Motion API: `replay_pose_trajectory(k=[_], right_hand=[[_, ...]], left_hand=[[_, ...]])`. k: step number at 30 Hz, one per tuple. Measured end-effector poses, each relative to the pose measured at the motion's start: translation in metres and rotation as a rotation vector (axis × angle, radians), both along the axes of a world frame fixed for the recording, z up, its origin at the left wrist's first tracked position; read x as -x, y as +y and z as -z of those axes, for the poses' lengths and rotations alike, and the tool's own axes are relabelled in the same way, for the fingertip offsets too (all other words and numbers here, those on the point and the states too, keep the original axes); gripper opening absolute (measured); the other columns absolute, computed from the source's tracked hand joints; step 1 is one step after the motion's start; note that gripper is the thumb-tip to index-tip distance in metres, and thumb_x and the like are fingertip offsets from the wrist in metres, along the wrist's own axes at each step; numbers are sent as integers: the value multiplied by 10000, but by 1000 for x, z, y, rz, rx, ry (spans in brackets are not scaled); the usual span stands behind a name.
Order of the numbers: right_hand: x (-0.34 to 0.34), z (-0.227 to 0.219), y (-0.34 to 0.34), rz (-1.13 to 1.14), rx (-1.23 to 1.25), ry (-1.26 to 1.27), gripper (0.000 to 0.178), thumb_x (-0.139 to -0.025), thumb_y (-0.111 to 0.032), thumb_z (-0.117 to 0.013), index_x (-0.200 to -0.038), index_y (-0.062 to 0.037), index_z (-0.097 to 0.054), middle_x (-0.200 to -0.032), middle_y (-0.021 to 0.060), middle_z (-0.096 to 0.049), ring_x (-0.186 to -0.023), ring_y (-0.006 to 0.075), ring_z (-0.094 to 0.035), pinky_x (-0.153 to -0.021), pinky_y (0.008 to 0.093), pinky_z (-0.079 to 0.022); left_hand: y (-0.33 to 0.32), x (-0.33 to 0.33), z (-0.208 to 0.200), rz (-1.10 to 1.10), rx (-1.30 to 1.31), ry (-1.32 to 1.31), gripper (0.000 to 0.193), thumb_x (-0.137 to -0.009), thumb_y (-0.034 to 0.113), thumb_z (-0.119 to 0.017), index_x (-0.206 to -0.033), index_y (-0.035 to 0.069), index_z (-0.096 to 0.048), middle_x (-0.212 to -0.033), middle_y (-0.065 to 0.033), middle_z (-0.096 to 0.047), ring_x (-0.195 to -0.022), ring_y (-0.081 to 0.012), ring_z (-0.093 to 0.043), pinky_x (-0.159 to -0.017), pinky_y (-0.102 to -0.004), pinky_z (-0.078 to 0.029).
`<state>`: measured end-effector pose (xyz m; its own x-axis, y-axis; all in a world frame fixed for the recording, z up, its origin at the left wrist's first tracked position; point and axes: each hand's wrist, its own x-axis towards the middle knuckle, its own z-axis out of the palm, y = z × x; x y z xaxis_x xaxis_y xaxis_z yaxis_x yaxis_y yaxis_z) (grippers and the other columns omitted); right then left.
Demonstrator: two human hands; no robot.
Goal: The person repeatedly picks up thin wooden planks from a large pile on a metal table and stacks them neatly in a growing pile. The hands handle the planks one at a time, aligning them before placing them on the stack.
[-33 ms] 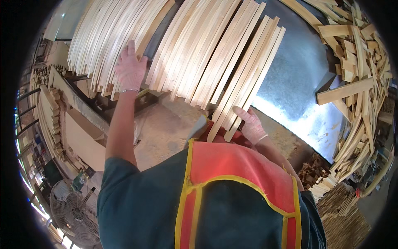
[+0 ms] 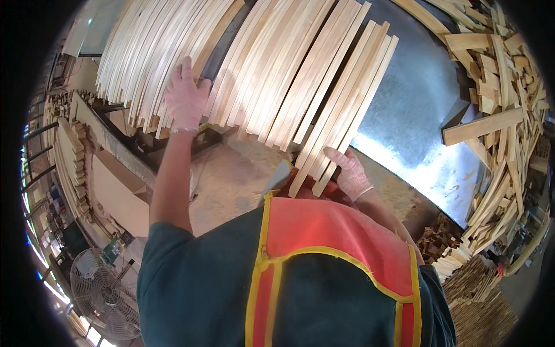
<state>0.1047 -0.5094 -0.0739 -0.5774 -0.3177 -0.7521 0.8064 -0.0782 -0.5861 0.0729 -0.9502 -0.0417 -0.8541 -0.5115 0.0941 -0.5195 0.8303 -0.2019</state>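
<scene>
My left hand [image 2: 188, 99], in a pinkish work glove, rests with its fingers spread. It lies at the near right edge of the left batch of pale wooden strips [image 2: 153, 55]. A second batch of wooden strips [image 2: 260, 75] lies just right of that hand. Farther right, my right hand [image 2: 348, 172], also gloved, grips the near ends of a small group of wooden strips [image 2: 347, 104]. Its thumb presses on top, while the other fingers are mostly hidden below. These strips stick out past the table's near edge, toward my red apron [image 2: 338, 228].
The shiny metal table [image 2: 413, 98] extends to the right of the strips. A jumbled heap of wood offcuts [image 2: 503, 115] borders it, with one short board [image 2: 483, 126] jutting over the metal. A caged fan [image 2: 107, 295] stands at lower left, near stacked boards [image 2: 72, 165].
My left hand sits very slightly farther right, and the view has shifted a touch. My right hand keeps its grip on the same strips.
</scene>
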Motion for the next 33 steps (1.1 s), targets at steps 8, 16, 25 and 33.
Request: replay_pose_trajectory(k=[8,16,25,33], right_hand=[[5,-56,56,101,247,-102,761,-912,-312,-838,-1491,11,-465,-1257,151,-668,-1074,282,-707,-902,424,-626],[20,-78,95,75,225,58,653,-939,-427,-732,-1388,8,-544,-1163,164,-706,-985,264,-712,-865,381,-613],[41,-4,40,-857,-583,480,717,-981,-494,-663,-1474,-8,-476,-1292,264,-685,-1198,434,-663,-1011,470,-529],[89,18,40,-507,-259,491,853,-974,-478,-715,-1569,45,-398,-1385,214,-650,-1281,264,-610,-1110,376,-466]], left_hand=[[216,-24,-44,158,-1319,26,732,-925,382,-719,-1532,53,-477,-1446,-197,-594,-1365,-316,-561,-1163,-419,-449],[283,49,-48,-124,-2405,-223,704,-851,240,-748,-1442,-55,-506,-1177,-193,-687,-1065,-266,-695,-951,-398,-594],[238,40,-56,-127,-2533,92,609,-884,227,-786,-1390,-33,-569,-1147,-167,-707,-1015,-278,-718,-867,-393,-623],[81,50,-93,52,-915,-132,438,-928,198,-705,-1295,-11,-587,-1144,-133,-677,-1046,-225,-682,-900,-342,-596]])
